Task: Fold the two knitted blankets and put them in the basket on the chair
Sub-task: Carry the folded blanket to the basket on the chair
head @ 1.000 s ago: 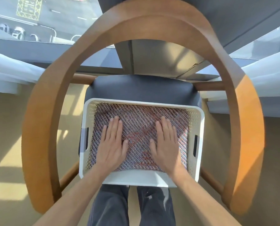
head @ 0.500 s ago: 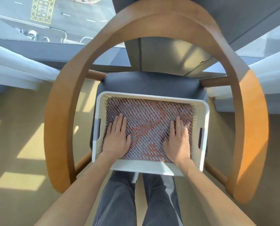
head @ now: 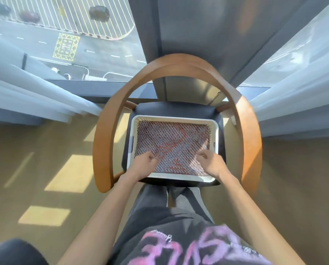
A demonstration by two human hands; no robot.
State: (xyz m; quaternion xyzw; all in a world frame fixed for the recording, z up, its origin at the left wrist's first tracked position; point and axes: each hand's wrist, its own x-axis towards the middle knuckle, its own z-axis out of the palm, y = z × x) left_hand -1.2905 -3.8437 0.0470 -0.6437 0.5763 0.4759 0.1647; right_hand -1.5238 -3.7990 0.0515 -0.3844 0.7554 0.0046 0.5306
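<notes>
A white perforated basket (head: 172, 118) stands on the dark seat (head: 176, 109) of a wooden chair (head: 102, 150). A folded knitted blanket (head: 176, 137), grey-blue with red patches, fills it flat. Whether another blanket lies under it is hidden. My left hand (head: 143, 164) hovers at the blanket's near left corner with its fingers curled in. Over the near right corner, my right hand (head: 211, 162) is curled the same way. Neither hand shows anything in its grip.
The chair's curved wooden back and arms ring the basket on three sides. White curtains (head: 26, 92) hang at left and right (head: 293, 104). A window (head: 64, 41) behind looks down on a street. Tan carpet (head: 45, 169) with sun patches surrounds the chair.
Both hands lay flat on the blanket; they have since drawn back toward the basket's near edge with fingers curled. The camera has pulled up and away from the chair.
</notes>
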